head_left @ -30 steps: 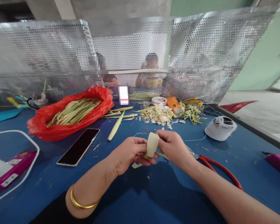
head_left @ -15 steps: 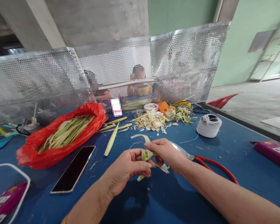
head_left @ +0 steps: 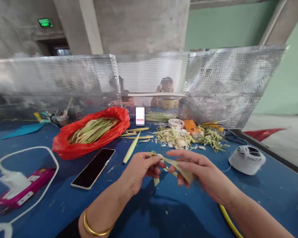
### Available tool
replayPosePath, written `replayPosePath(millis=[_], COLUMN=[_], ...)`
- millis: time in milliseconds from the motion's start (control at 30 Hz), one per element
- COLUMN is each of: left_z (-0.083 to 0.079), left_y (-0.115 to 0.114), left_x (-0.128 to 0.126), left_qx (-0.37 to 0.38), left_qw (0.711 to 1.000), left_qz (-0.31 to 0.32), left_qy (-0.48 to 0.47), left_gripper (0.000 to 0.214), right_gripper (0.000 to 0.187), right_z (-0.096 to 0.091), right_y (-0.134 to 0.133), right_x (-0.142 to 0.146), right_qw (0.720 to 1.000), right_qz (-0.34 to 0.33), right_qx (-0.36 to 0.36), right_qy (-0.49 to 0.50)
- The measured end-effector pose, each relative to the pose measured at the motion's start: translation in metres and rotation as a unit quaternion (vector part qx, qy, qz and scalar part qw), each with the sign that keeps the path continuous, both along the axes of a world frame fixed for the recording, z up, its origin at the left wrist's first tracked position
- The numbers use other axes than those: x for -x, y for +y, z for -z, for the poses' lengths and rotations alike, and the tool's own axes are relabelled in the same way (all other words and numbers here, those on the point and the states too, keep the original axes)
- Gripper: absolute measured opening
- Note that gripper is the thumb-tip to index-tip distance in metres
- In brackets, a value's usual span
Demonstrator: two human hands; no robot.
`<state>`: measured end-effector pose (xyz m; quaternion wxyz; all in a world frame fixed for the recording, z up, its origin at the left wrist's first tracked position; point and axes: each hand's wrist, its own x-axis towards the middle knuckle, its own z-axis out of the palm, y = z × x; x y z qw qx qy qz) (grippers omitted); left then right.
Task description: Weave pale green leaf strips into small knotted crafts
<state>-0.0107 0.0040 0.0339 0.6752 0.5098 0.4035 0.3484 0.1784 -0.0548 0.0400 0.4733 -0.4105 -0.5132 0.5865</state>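
Note:
My left hand pinches a small looped, folded end of a pale green husk strip between thumb and fingers. From there the strip stretches across to my right hand, where its broad part lies between the thumb and the half-curled, slightly blurred fingers. A short loose end dangles under my left fingers. Both hands are above the blue table. Beyond my left hand lies one long, pointed pale green husk.
A red plastic bag of long leaves, a phone and a magenta power strip are on the left. Husk scraps and tape lie behind. White string stands right. Perforated panels separate people opposite.
My right hand has moved away from my left, drawing the husk strip out between them. The view has turned left, and the red-handled cutting tool no longer shows.

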Motion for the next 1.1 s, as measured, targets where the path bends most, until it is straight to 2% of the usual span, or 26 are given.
replayPosePath(millis=[100, 167, 300, 467, 533, 633, 700, 800, 933, 1100], left_z=[-0.001, -0.001, -0.002, -0.003, -0.002, 0.0, 0.003, 0.005, 0.005, 0.008], left_y=[-0.001, -0.003, -0.005, -0.007, -0.007, -0.007, -0.008, -0.01, -0.014, -0.016], left_x=[0.0, -0.001, -0.003, -0.005, -0.006, -0.007, -0.008, -0.01, -0.013, -0.016], left_qx=[0.002, 0.0, 0.008, 0.015, 0.014, 0.005, 0.002, 0.003, 0.002, 0.004], left_qw=[1.0, 0.999, 0.998, 0.998, 0.997, 0.997, 0.997, 0.996, 0.996, 0.997], left_qz=[0.018, 0.043, 0.068, 0.061, 0.065, 0.07, 0.074, 0.077, 0.069, 0.067], left_qy=[-0.011, -0.013, -0.002, 0.019, 0.026, 0.034, 0.034, 0.037, 0.049, 0.037], left_gripper=[0.026, 0.027, 0.027, 0.019, 0.018, 0.017, 0.015, 0.013, 0.016, 0.017], right_gripper=[0.026, 0.026, 0.012, 0.015, 0.012, 0.014, 0.015, 0.021, 0.028, 0.033], right_z=[0.0, 0.003, 0.01, 0.014, 0.013, 0.011, 0.012, 0.015, 0.018, 0.018], right_y=[-0.002, -0.002, 0.0, 0.005, 0.006, 0.004, 0.001, -0.004, -0.008, -0.007], right_x=[-0.004, -0.004, -0.003, -0.004, -0.003, 0.002, 0.005, 0.009, 0.011, 0.013], right_qw=[0.996, 0.997, 0.995, 0.942, 0.935, 0.944, 0.945, 0.93, 0.883, 0.816], right_qz=[-0.045, -0.032, 0.059, 0.22, 0.232, 0.222, 0.237, 0.243, 0.221, 0.211], right_qx=[0.007, -0.006, -0.084, -0.249, -0.266, -0.243, -0.223, -0.206, -0.247, -0.323], right_qy=[0.073, 0.076, -0.003, -0.039, -0.007, 0.025, -0.026, -0.185, -0.332, -0.43])
